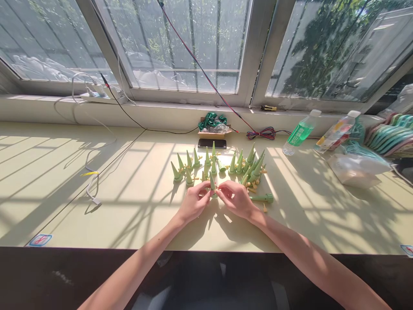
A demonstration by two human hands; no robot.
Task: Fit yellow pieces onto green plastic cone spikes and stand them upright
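Note:
Between my two hands stands a small green cone-shaped piece (212, 181), upright just above or on the table; contact with the top is hard to make out. My left hand (195, 200) pinches it from the left. From the right, my right hand (235, 199) has its fingertips pressed together at the cone's side, on a tiny yellowish part that is mostly hidden. Behind the hands, several similar green cones (176, 173) stand in a loose group, many with small yellow pegs sticking out. To the right are tilted cones (257, 168), loose yellow pegs (254, 186) and a green rod-like piece (263, 198).
A dark phone (212, 143) lies behind the cones, before a small box (213, 129) with green material. At right stand a green-labelled bottle (300, 133), another bottle (337, 132) and a plastic bag (355, 170). A white cable (93, 193) lies left; a coiled wire (262, 133) sits behind.

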